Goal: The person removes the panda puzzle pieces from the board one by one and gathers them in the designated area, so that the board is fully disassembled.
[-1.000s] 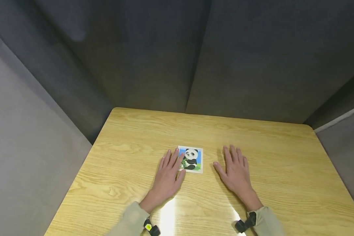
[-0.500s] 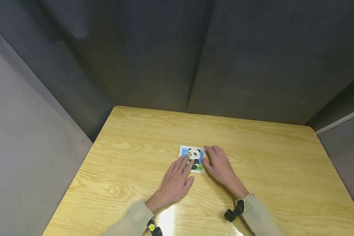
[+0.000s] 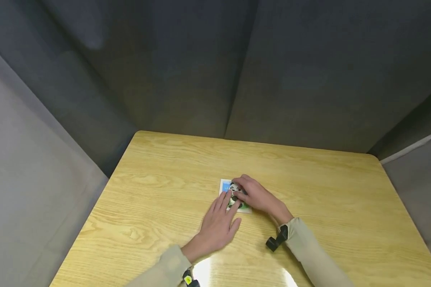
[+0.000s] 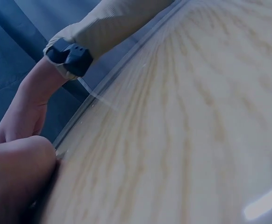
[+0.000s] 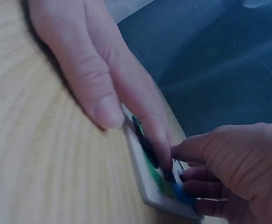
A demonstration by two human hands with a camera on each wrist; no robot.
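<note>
A small square board with a panda picture point(image 3: 225, 185) and a pale rim lies flat near the table's middle. My left hand point(image 3: 217, 229) rests over its lower left part with straight fingers, thumb out to the side. From the right, my right hand point(image 3: 258, 196) reaches across the board, fingers bent, thumb and index apart around the panda's face. In the right wrist view, the bent fingers of the right hand point(image 5: 253, 172) touch the picture's far end, the thumb close by a left fingertip. I cannot tell whether they pinch anything. Both hands hide much of the picture.
The light wooden table point(image 3: 158, 159) has rounded back corners. A dark curtain point(image 3: 186, 79) hangs behind it, and grey panels point(image 3: 28, 179) stand at the sides. Black camera mounts point(image 3: 277, 238) sit on both wrists, below pale sleeves. Light glares off the table's near part.
The right hand has moved left from the bare table onto the board, its fingers bending. The left hand has shifted slightly right and nearer the body, still lying over the picture.
</note>
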